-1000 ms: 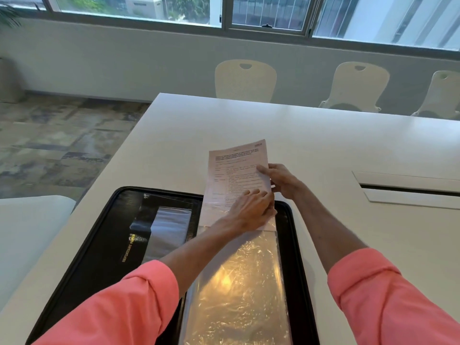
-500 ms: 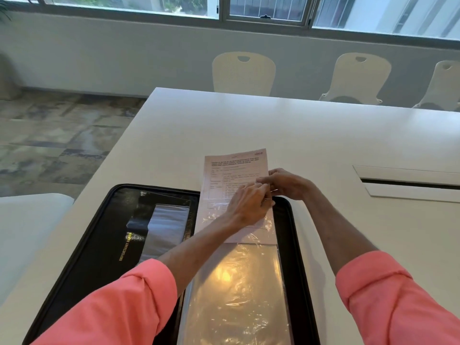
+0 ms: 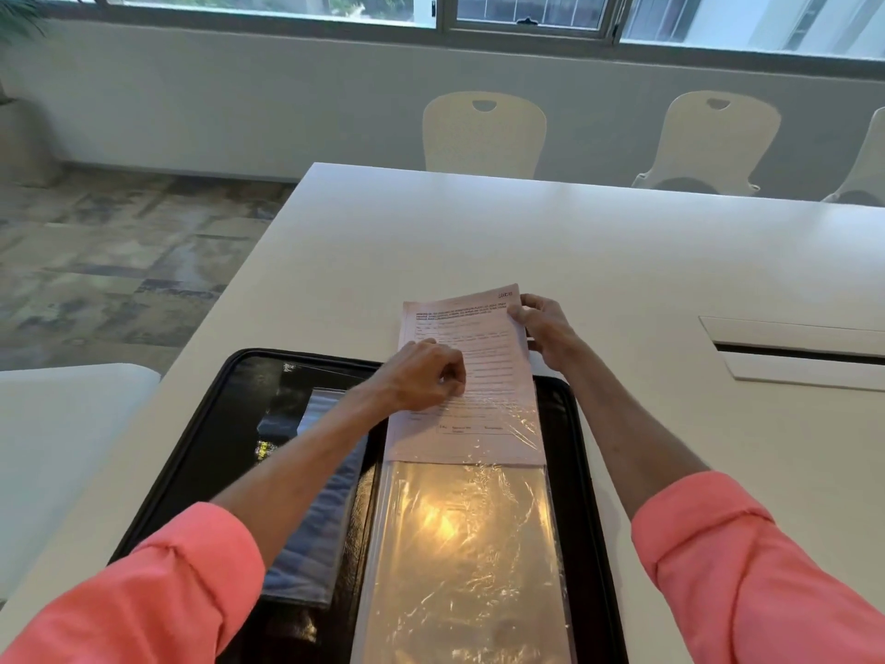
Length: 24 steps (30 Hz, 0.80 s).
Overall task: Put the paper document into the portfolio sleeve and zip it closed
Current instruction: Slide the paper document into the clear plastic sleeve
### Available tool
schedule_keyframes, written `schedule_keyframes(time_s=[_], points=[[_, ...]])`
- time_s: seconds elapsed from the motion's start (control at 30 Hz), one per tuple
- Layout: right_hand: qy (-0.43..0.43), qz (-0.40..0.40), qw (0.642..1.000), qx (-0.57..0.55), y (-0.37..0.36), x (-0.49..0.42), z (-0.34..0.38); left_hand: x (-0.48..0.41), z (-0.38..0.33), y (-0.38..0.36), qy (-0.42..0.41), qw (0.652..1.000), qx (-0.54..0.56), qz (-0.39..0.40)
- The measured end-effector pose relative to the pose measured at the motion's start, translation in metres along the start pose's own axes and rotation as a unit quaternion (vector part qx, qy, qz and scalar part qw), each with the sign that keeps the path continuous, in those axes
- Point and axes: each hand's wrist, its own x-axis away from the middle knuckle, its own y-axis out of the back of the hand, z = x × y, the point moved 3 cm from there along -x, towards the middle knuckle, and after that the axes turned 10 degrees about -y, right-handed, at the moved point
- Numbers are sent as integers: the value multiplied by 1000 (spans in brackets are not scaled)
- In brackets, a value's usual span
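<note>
A black zip portfolio (image 3: 230, 414) lies open on the white table, with a clear plastic sleeve (image 3: 464, 558) on its right half. A pale pink printed paper document (image 3: 483, 337) has its lower part inside the sleeve's top opening, and its upper part sticks out past the portfolio's far edge. My left hand (image 3: 426, 376) pinches the sleeve's top edge over the sheet. My right hand (image 3: 546, 333) grips the document's upper right edge.
The white table (image 3: 622, 261) stretches ahead, with a recessed cable slot (image 3: 795, 352) at the right. Pale chairs (image 3: 483, 136) stand along the far side under the windows. The table's left edge drops to patterned floor (image 3: 119, 261).
The document has slid further down into the sleeve. My right hand has shifted from beside my left hand up to the sheet's upper right edge.
</note>
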Motion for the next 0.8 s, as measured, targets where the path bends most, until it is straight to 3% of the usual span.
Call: schedule_keyframes(time_s=[0.23,0.4,0.6,0.8], points=[[12,97,993,61,26,10,-3,-4,0,-6,13,999,48,-8],[-51,191,954,226,37,21,-1,1,3,-5,21,998,52,-24],[72,72,976,191,2,23,22,7,1,1,23,999,36,-33],[102,21,955,279,-18,20,22,19,8,7,30,999,3,-31]])
